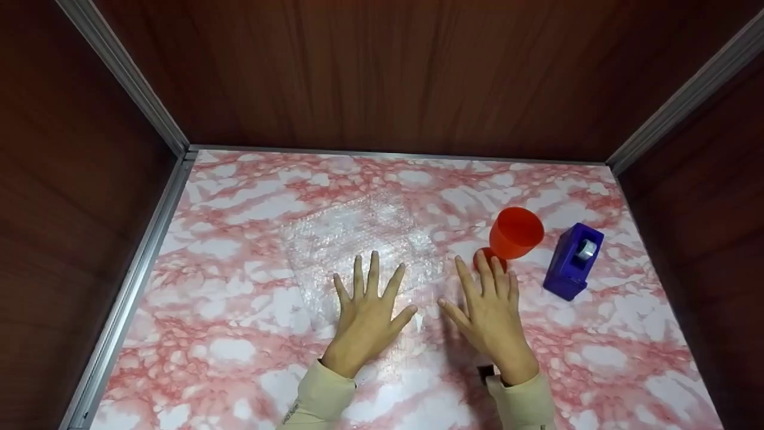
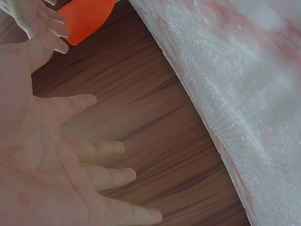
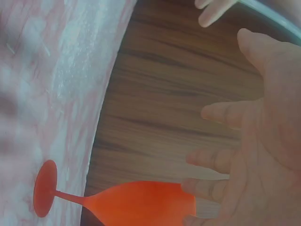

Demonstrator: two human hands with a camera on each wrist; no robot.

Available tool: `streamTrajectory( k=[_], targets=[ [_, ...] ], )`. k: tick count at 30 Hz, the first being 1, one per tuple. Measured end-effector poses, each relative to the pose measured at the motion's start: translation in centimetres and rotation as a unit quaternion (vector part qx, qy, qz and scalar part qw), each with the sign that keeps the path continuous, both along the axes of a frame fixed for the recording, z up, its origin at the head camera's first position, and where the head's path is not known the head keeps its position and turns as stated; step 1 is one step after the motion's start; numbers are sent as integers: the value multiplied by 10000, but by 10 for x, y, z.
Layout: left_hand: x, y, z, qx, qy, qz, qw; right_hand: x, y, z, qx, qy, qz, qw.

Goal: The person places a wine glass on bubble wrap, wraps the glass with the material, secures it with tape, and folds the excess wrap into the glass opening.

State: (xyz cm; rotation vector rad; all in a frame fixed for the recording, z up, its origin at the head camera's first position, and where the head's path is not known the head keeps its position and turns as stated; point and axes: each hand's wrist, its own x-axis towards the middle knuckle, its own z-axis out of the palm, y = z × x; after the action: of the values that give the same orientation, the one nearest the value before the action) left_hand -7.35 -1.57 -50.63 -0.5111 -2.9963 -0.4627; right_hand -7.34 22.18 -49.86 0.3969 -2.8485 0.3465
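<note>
My left hand is held palm down with its fingers spread, over the near part of a clear sheet of bubble wrap. To its right, my right hand is spread the same way, and its fingertips overlap the round foot of an orange wine glass in the head view. The right wrist view shows the glass standing upright on its thin stem, beyond the fingers. Both palms are bare of anything held. In the left wrist view the bubble wrap lies flat on the table.
A purple tape dispenser with a roll of tape stands right of the wine glass. The table has a red-and-white marbled cover. Dark wood panels with metal edging enclose it at the back and both sides.
</note>
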Motion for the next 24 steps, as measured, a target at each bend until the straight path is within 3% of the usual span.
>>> streamTrajectory(
  k=[7, 12, 24],
  targets=[
    [-1, -11, -5, 305, -344, 4, 9989, -3, 12, -5, -323, 184, -5, 9993],
    [-3, -25, -14, 449, -390, 87, 9982, -6, 23, -14, -708, 450, -7, 9965],
    [0, -67, -38, 660, -899, 640, 9917, -10, 51, -31, -1331, 810, -188, 9876]
  ],
)
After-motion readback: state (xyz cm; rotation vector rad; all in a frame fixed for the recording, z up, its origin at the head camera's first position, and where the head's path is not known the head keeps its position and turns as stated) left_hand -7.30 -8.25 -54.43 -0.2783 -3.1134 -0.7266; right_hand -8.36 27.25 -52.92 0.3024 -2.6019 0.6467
